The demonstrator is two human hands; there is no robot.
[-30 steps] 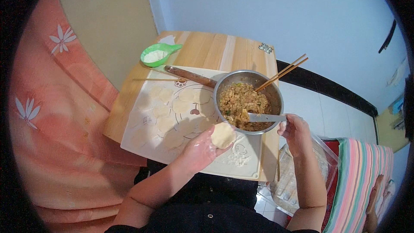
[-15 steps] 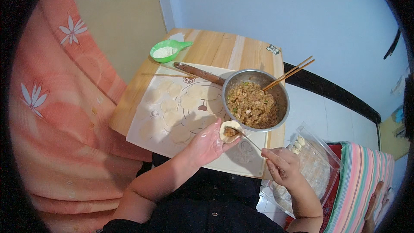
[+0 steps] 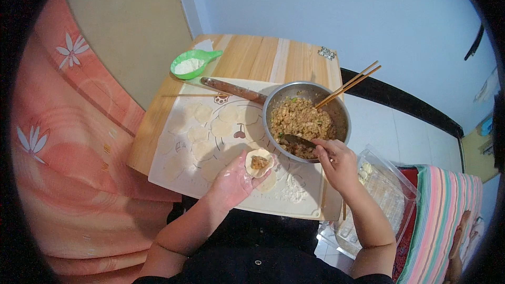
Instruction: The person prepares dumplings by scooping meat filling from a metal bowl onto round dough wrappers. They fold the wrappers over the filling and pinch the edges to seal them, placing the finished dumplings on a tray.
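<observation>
My left hand (image 3: pixel 230 181) cradles a round dumpling wrapper (image 3: pixel 266 160) over the near part of the mat, with a dab of filling (image 3: pixel 259 163) at its middle. Closed around the handle of a metal spoon (image 3: pixel 300 141), my right hand (image 3: pixel 337 162) is at the near rim of a steel bowl (image 3: pixel 343 121). The spoon's end dips into the brown minced filling (image 3: pixel 297 117), which hides its tip. More flat wrappers (image 3: pixel 202 150) lie spread on the white mat (image 3: pixel 167 176) left of the bowl.
Two chopsticks (image 3: pixel 350 85) lean out of the bowl's far right side. A rolling pin (image 3: pixel 234 89) lies left of the bowl, and a green scoop (image 3: pixel 181 73) of flour stands at the table's far left. Right of the table, a clear plastic container (image 3: pixel 392 179) holds several pale dumplings.
My right hand has taken the spoon from the wrapper up into the bowl's filling. My left hand, still holding the wrapper, has shifted slightly left. The view has shifted a little.
</observation>
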